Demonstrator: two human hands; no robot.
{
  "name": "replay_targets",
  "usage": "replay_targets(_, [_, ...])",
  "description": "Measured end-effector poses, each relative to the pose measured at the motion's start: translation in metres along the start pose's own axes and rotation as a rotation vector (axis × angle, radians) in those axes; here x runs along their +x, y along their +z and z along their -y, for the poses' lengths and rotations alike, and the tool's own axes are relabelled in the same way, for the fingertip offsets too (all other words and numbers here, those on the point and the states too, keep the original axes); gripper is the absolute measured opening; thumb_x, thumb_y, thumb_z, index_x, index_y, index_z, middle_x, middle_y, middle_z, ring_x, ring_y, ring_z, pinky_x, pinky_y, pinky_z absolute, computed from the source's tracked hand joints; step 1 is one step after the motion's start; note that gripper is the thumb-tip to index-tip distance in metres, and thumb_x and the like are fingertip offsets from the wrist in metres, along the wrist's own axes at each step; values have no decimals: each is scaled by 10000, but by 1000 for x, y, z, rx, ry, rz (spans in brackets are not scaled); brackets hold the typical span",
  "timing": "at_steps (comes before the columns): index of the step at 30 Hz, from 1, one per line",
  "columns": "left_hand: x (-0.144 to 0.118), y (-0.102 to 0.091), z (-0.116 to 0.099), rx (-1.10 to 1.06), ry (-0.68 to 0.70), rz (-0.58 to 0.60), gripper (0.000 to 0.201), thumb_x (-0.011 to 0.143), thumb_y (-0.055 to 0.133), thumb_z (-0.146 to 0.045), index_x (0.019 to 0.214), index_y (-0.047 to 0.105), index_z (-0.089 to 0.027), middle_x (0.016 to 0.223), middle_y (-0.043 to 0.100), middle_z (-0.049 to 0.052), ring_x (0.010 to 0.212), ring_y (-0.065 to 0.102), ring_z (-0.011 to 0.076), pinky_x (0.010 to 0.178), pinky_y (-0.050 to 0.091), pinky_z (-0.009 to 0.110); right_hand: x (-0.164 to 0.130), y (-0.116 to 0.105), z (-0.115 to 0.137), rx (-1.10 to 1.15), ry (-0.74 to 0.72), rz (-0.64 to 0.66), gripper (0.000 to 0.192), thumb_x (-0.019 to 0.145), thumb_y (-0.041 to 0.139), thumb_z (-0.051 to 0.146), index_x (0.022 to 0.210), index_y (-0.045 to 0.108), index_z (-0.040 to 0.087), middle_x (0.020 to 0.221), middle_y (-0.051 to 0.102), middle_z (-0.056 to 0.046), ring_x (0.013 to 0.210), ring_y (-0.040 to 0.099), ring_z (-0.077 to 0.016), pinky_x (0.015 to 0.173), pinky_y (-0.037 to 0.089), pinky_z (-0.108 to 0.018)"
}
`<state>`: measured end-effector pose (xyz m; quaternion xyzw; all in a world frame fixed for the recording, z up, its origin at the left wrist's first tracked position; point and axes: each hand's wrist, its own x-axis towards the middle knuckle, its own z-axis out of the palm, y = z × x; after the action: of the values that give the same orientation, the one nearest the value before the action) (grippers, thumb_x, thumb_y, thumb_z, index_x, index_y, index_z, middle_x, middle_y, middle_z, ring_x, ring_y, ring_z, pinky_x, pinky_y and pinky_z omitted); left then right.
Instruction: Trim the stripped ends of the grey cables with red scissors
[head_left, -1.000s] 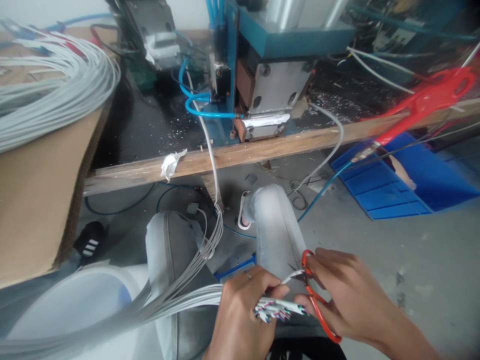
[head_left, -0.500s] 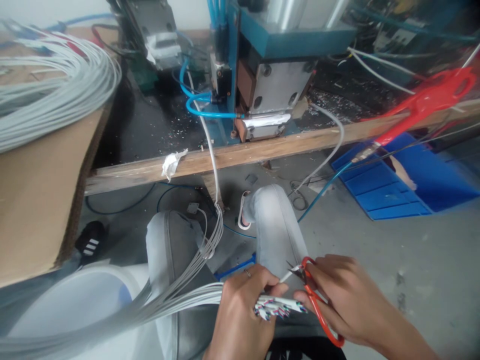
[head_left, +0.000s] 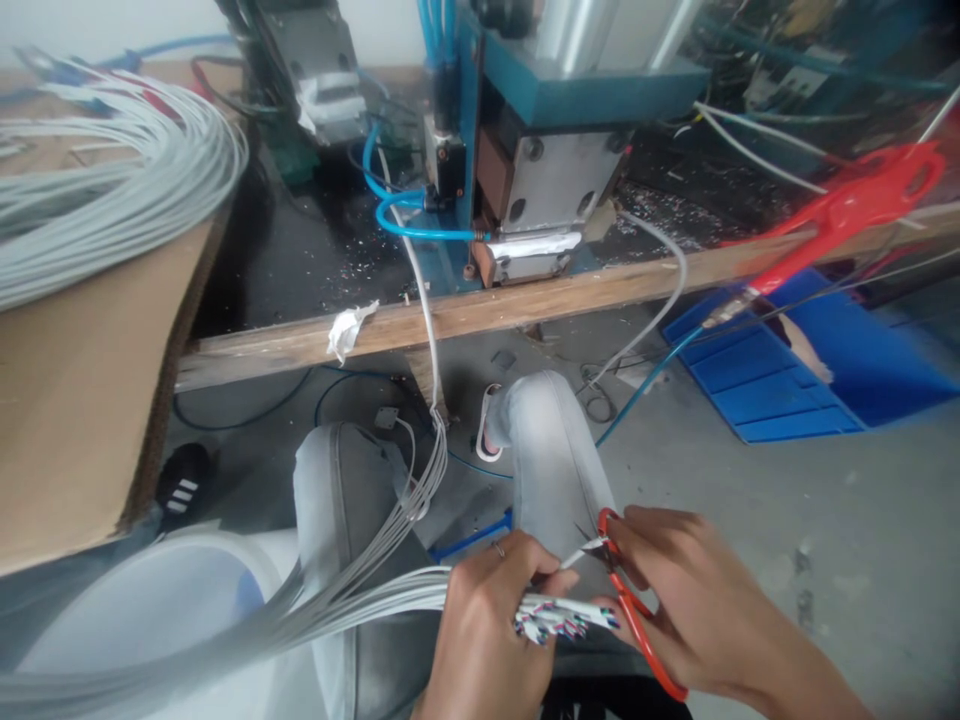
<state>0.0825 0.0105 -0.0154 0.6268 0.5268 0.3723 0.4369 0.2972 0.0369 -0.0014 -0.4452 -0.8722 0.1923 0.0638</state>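
My left hand clamps the grey cable bundle, ends pointing three o'clock toward the orange-handled scissors gripped in my right hand.

Bare hands, pale grey jeans, open sandal.

The left hand is bare and carries a thin ring on one finger; the right hand is bare too, with no ring that shows, and dark polish tips one nail. No sleeves reach either wrist. Both legs are in light, washed-out grey jeans with a stitched seam running down each leg. On the one foot that shows past the knee sits a white open sandal, its strap looping round the heel.
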Motion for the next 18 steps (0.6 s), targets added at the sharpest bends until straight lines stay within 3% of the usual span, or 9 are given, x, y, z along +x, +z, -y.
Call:
replay_targets(5, [-2, 0, 2, 15, -33, 17, 200, 967, 609, -128, 784, 604, -209, 719, 640, -43, 635, 591, 121, 628, 403, 226, -1, 1, 2, -66, -30, -32, 508, 1105, 306, 529, 756, 509, 222, 642, 552, -18, 525, 534, -213, 557, 257, -348])
replay_targets(14, [2, 2, 0, -3, -3, -13, 214, 966, 616, -153, 757, 615, -201, 691, 641, -35, 610, 599, 123, 601, 402, 231, -3, 3, 0, -117, -35, -45, 551, 1128, 265, 519, 752, 534, 219, 602, 557, -12, 495, 544, -212, 550, 275, -349])
replay_targets(18, [3, 2, -1, -3, 11, -19, 222, 930, 612, -75, 750, 595, -203, 683, 628, -46, 602, 598, 113, 602, 408, 212, -6, 1, 2, -59, 11, 9, 477, 1056, 418, 565, 723, 496, 232, 615, 548, -8, 505, 529, -211, 548, 249, -342])
